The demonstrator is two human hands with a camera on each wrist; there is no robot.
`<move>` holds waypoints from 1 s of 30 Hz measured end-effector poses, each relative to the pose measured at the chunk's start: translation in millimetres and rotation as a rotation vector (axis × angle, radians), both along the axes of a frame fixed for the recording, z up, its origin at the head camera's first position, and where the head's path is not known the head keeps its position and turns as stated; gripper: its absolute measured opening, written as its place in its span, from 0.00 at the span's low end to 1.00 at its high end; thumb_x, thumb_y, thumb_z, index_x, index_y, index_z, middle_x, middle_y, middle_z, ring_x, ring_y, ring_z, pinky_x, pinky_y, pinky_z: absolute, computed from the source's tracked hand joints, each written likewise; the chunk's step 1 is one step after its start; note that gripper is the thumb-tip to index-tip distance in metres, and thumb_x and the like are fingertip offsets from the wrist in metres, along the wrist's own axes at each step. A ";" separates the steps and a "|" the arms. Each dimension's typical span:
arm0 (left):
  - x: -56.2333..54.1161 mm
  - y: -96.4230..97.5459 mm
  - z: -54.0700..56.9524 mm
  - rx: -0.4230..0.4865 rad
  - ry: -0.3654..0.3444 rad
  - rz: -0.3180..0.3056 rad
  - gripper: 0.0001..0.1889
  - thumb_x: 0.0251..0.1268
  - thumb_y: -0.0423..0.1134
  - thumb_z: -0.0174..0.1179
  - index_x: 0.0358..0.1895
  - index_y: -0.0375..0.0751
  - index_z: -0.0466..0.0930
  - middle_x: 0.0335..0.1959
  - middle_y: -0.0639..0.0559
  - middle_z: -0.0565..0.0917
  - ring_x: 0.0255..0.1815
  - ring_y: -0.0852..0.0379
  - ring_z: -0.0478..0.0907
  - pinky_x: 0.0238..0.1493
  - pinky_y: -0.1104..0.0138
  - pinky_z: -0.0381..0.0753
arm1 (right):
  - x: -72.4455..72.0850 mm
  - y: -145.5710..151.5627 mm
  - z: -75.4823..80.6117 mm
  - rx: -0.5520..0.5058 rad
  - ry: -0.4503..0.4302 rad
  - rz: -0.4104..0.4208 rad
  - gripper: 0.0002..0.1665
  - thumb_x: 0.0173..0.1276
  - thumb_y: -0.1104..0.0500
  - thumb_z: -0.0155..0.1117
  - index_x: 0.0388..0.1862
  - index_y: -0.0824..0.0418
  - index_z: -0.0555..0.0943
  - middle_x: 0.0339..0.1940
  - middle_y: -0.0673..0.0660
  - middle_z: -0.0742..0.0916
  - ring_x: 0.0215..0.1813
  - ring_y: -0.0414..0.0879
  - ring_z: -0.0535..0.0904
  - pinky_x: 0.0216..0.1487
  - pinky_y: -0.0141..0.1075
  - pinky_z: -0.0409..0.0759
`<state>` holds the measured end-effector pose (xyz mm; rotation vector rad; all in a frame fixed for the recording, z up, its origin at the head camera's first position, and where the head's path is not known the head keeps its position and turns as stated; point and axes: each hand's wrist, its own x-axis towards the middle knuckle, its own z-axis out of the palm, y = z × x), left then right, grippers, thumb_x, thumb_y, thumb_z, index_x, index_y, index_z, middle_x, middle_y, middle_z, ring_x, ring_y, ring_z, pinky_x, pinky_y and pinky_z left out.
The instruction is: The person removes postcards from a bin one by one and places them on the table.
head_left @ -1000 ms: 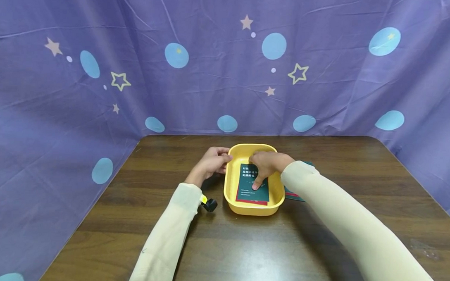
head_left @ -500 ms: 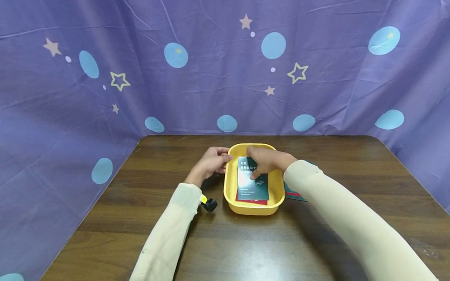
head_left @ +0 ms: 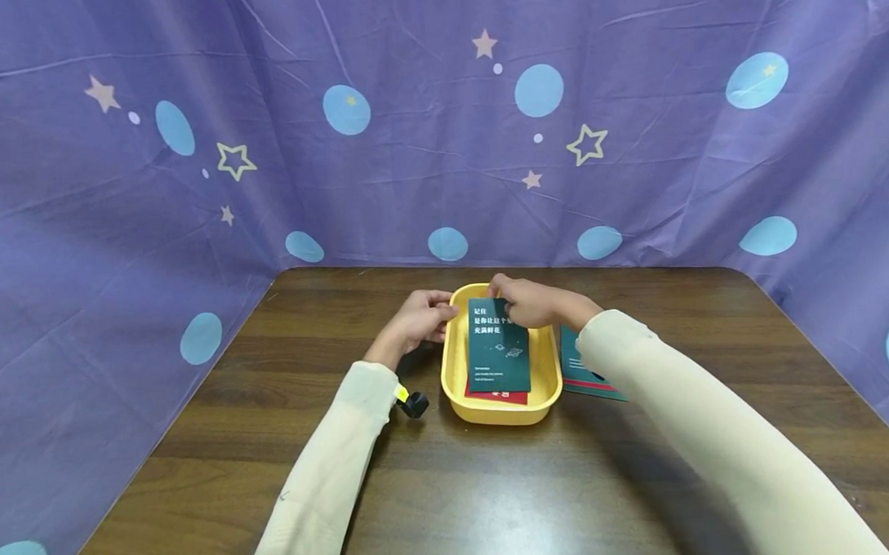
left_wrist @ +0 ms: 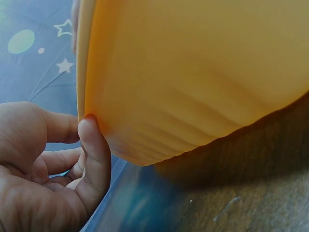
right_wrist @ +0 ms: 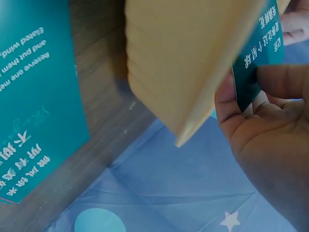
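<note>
A yellow plastic basin (head_left: pixel 502 416) stands on the table. My left hand (head_left: pixel 420 319) pinches its left rim between thumb and fingers; in the left wrist view the thumb (left_wrist: pixel 94 150) lies against the outer wall. My right hand (head_left: pixel 532 303) pinches the upper right corner of a dark green card with white print (head_left: pixel 499 361). In the right wrist view the corner of that green card (right_wrist: pixel 270 41) sits between thumb and fingers, over the basin's far end. Beneath it inside the basin, a red card (head_left: pixel 496 396) shows along the lower edge.
Right of the basin, green and red cards (head_left: pixel 580 375) lie on the wooden table (head_left: pixel 452 481), partly hidden by my right sleeve. A small black device (head_left: pixel 415 405) is by my left wrist. A purple patterned curtain (head_left: pixel 412 189) hangs behind the table.
My right hand has moved toward the basin's far end, drawing the green card away from me and upward. More of the red card and the cards at right now shows. My left hand stays put.
</note>
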<state>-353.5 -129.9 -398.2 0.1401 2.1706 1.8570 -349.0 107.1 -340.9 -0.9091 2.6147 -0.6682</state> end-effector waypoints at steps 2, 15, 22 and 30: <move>0.2 0.2 0.5 0.001 -0.004 0.002 0.19 0.74 0.30 0.57 0.65 0.29 0.74 0.36 0.43 0.80 0.22 0.60 0.76 0.22 0.71 0.83 | 2.2 2.0 5.1 -0.030 0.001 -0.005 0.18 0.77 0.71 0.40 0.61 0.63 0.66 0.54 0.63 0.79 0.55 0.54 0.75 0.60 0.46 0.76; 2.4 0.1 2.4 -0.013 0.002 0.003 0.21 0.74 0.30 0.57 0.67 0.28 0.73 0.39 0.37 0.79 0.22 0.60 0.75 0.22 0.72 0.83 | 3.9 35.3 40.0 -0.264 -0.027 -0.106 0.17 0.79 0.69 0.35 0.60 0.61 0.66 0.54 0.62 0.78 0.56 0.55 0.74 0.58 0.47 0.79; 1.2 -0.6 -0.1 -0.023 0.014 0.002 0.20 0.75 0.31 0.57 0.67 0.29 0.73 0.39 0.38 0.80 0.23 0.60 0.76 0.23 0.71 0.84 | -7.0 58.6 46.1 -0.251 0.095 -0.151 0.18 0.74 0.73 0.38 0.58 0.66 0.68 0.54 0.66 0.80 0.56 0.58 0.75 0.58 0.50 0.78; 0.8 -1.2 -1.1 -0.028 0.019 0.001 0.20 0.75 0.31 0.57 0.66 0.30 0.74 0.38 0.39 0.81 0.24 0.59 0.77 0.24 0.71 0.84 | -11.5 90.4 43.0 -0.284 0.099 -0.243 0.19 0.75 0.71 0.35 0.58 0.68 0.69 0.53 0.67 0.77 0.52 0.58 0.72 0.49 0.47 0.74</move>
